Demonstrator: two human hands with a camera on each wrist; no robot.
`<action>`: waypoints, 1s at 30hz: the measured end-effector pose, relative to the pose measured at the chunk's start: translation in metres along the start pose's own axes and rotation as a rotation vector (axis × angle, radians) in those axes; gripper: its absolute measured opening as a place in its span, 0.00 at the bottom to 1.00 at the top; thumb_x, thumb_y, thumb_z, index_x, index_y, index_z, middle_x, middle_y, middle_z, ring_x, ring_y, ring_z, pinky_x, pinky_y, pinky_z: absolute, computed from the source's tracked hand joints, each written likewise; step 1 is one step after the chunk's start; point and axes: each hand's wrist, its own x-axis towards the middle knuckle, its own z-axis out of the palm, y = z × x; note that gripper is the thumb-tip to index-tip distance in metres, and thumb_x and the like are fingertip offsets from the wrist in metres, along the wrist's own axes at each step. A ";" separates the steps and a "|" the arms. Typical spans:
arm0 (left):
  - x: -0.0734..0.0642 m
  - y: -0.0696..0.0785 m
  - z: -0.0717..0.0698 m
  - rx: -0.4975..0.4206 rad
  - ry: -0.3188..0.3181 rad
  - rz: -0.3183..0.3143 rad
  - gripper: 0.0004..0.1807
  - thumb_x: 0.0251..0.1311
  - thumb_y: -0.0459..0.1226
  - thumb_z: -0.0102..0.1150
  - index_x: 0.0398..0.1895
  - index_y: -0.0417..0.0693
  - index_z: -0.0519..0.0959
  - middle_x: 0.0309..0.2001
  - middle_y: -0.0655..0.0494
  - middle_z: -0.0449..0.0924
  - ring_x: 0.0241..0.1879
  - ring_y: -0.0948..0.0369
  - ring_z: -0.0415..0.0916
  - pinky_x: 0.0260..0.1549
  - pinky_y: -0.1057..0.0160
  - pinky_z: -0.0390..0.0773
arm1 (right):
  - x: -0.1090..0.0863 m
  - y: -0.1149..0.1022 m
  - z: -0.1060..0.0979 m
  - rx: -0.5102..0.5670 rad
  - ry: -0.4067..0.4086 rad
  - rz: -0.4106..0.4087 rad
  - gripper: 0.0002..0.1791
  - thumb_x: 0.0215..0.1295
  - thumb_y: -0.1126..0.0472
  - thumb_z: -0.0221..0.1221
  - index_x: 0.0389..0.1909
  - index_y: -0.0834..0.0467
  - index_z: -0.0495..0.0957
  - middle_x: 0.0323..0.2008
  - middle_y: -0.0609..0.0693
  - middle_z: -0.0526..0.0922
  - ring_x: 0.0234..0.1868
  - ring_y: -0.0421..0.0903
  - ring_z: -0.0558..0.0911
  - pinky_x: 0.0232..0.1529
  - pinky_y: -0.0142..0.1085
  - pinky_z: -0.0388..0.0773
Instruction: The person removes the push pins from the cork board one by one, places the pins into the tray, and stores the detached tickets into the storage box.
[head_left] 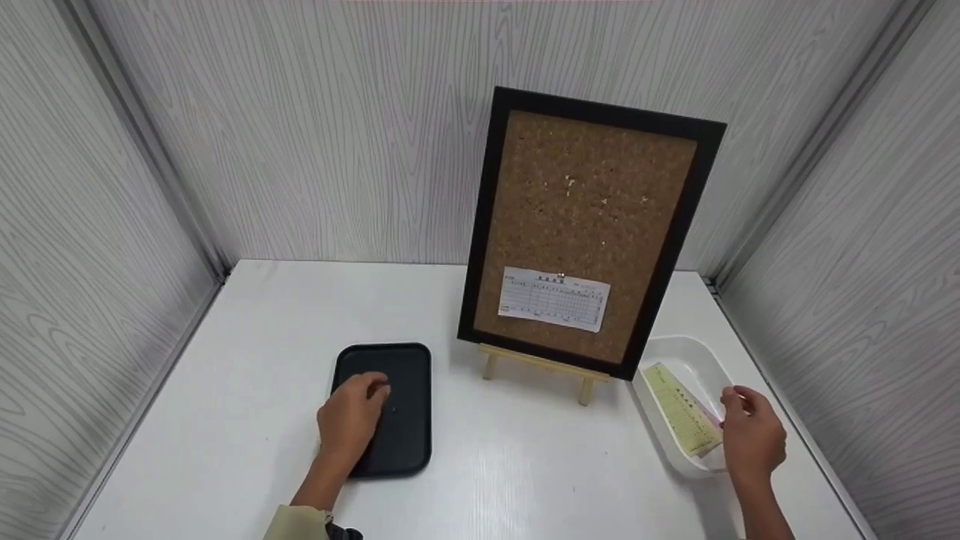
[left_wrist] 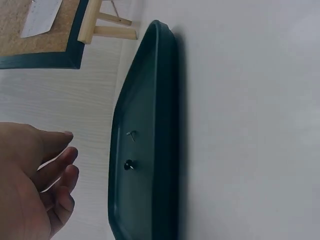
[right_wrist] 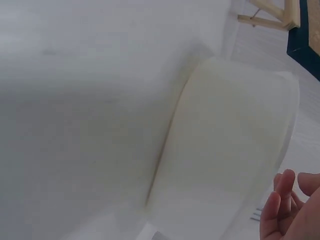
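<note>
Hovering at lower left of centre with the left hand point(head_left: 350, 417), loosely bent, over a dark tray point(head_left: 409, 450) with two pushpins point(left_wrist: 128, 164). At lower right, holding the relaxed right hand point(head_left: 754, 439) near the rim of a white bin point(head_left: 691, 367) with paper slips point(head_left: 679, 412).

Pale wood-grain back panel point(head_left: 300, 135) stands behind white tabletop point(head_left: 247, 360); matching left side panel point(head_left: 67, 300), right side panel point(head_left: 877, 247). Grey trim strips point(head_left: 142, 135) line both rear corners.
</note>
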 end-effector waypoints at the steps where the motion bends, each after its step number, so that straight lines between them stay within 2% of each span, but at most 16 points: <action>1: 0.001 0.004 0.000 -0.008 0.011 0.012 0.11 0.66 0.41 0.65 0.49 0.51 0.86 0.44 0.54 0.86 0.43 0.57 0.84 0.38 0.50 0.81 | -0.001 -0.005 0.001 0.015 -0.003 -0.020 0.26 0.76 0.43 0.51 0.61 0.57 0.79 0.50 0.58 0.86 0.22 0.25 0.74 0.42 0.42 0.64; 6: 0.009 0.023 0.000 -0.036 0.054 0.060 0.10 0.67 0.43 0.65 0.48 0.53 0.86 0.43 0.57 0.86 0.40 0.60 0.84 0.35 0.54 0.81 | -0.008 -0.031 0.012 0.092 -0.007 -0.094 0.24 0.75 0.43 0.54 0.59 0.56 0.80 0.50 0.54 0.85 0.24 0.27 0.76 0.38 0.33 0.68; 10: 0.015 0.039 0.004 -0.064 0.084 0.100 0.10 0.66 0.43 0.65 0.47 0.54 0.86 0.43 0.58 0.86 0.40 0.60 0.84 0.34 0.55 0.81 | -0.014 -0.051 0.023 0.156 -0.009 -0.157 0.22 0.73 0.45 0.57 0.57 0.55 0.81 0.48 0.52 0.86 0.26 0.32 0.79 0.32 0.25 0.70; 15: 0.024 0.059 0.010 -0.083 0.102 0.148 0.10 0.66 0.42 0.66 0.47 0.53 0.86 0.44 0.58 0.86 0.42 0.60 0.84 0.35 0.55 0.82 | -0.021 -0.074 0.040 0.250 -0.032 -0.238 0.18 0.73 0.49 0.60 0.54 0.57 0.82 0.48 0.53 0.86 0.26 0.37 0.80 0.28 0.24 0.71; 20: 0.033 0.081 0.017 -0.101 0.095 0.179 0.10 0.66 0.43 0.65 0.48 0.53 0.86 0.44 0.58 0.86 0.38 0.61 0.83 0.31 0.58 0.80 | -0.026 -0.095 0.054 0.296 -0.064 -0.287 0.19 0.73 0.49 0.60 0.55 0.57 0.82 0.50 0.53 0.86 0.26 0.44 0.82 0.25 0.26 0.71; 25: 0.043 0.102 0.025 -0.092 0.113 0.229 0.11 0.66 0.44 0.66 0.49 0.54 0.85 0.44 0.58 0.86 0.39 0.61 0.84 0.29 0.59 0.80 | -0.029 -0.114 0.064 0.304 -0.106 -0.283 0.21 0.73 0.47 0.59 0.57 0.56 0.80 0.51 0.51 0.85 0.31 0.53 0.83 0.27 0.25 0.74; 30: 0.058 0.124 0.030 -0.090 0.142 0.269 0.12 0.65 0.44 0.67 0.49 0.53 0.85 0.45 0.58 0.86 0.45 0.60 0.85 0.32 0.58 0.82 | -0.030 -0.129 0.075 0.330 -0.146 -0.309 0.22 0.73 0.47 0.58 0.59 0.57 0.78 0.52 0.51 0.82 0.44 0.44 0.79 0.44 0.26 0.74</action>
